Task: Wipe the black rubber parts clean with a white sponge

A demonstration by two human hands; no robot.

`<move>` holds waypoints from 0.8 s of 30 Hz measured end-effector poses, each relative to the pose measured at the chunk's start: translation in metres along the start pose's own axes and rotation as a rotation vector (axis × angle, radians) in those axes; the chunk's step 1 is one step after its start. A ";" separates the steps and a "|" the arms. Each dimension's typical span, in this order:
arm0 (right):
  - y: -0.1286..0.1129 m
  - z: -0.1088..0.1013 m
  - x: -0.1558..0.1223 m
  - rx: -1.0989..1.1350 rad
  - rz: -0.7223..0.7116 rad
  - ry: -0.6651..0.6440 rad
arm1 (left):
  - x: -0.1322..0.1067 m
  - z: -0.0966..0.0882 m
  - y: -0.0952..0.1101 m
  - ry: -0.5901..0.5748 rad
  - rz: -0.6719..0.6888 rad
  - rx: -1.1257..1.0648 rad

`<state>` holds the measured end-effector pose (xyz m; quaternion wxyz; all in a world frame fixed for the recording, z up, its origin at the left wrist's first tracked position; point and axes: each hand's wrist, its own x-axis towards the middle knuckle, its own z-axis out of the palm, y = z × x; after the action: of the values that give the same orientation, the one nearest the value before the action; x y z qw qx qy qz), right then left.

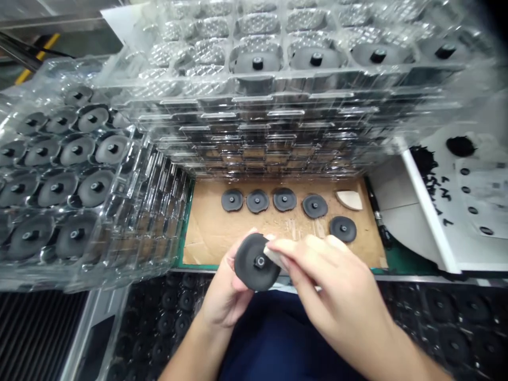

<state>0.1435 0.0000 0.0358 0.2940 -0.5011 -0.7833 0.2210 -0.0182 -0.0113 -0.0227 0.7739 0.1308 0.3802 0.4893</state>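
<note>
My left hand (222, 296) grips a dark grey rounded disc (248, 262) from beneath and from its left edge. A short black stud stands up near the middle of the disc. My right hand (329, 280) pinches a small whitish pad (274, 257) and presses it on the disc, beside the stud. Beyond my hands, several similar discs (257, 201) lie in a loose row on a brown cardboard sheet (206, 233). A cream-coloured wedge-shaped piece (350, 199) rests at the right end of that row.
Stacked clear plastic trays (270, 114) rise behind the cardboard. Another tray stack (151, 196) stands left, its pockets holding discs. On the right, a white bin (432, 222) contains small black parts (460, 146). A black pen-like tool (379, 217) lies beside the cardboard.
</note>
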 end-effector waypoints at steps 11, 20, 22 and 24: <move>0.065 0.051 0.010 0.313 0.133 0.035 | -0.012 -0.002 -0.002 -0.093 -0.153 -0.206; 0.093 0.082 -0.034 0.284 0.373 0.107 | -0.014 0.000 0.002 -0.136 -0.188 -0.262; 0.085 0.073 -0.030 0.311 0.369 0.095 | -0.015 -0.002 0.001 -0.145 -0.183 -0.268; 0.076 0.070 -0.028 0.344 0.347 0.054 | -0.016 -0.004 0.000 -0.160 -0.170 -0.274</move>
<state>0.1551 0.0012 -0.0705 0.3536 -0.5763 -0.6282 0.3849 -0.0245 -0.0263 -0.0181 0.8509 0.0298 0.2569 0.4573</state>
